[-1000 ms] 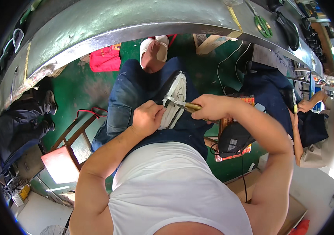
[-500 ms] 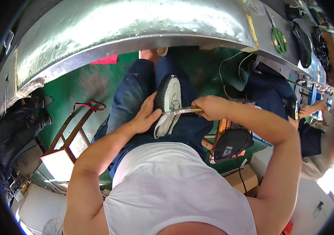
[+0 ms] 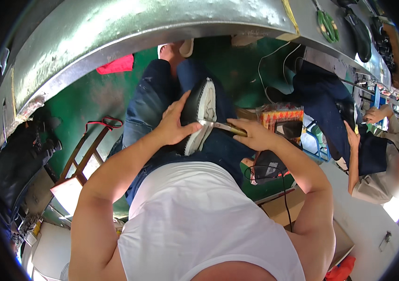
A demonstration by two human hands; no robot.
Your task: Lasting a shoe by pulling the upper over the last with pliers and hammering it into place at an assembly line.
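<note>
A black shoe (image 3: 205,103) rests upside down across my jeans-covered lap. Its pale underside faces up, bordered by a ridged edge. My left hand (image 3: 176,124) steadies the shoe from the left, fingers along the black side and thumb reaching over the underside's edge. In my right hand (image 3: 254,135) is a pair of pincers (image 3: 222,125) with a silvery head and yellowish handle. The head lies on the middle of the underside, close to my left thumb; whether its jaws grip anything is too small to tell.
A metal bench (image 3: 157,35) runs beyond my knees, with green-handled scissors (image 3: 328,27) and a dark shoe (image 3: 359,37) on its right part. A wooden chair (image 3: 81,157) stands left. To the right are a black bag (image 3: 270,164), a cardboard box (image 3: 286,206) and a seated person (image 3: 377,164).
My right hand has turned so the pincers slope down toward it, and my right elbow has drawn inward. My left thumb has stretched further over the underside. The whole view has shifted slightly.
</note>
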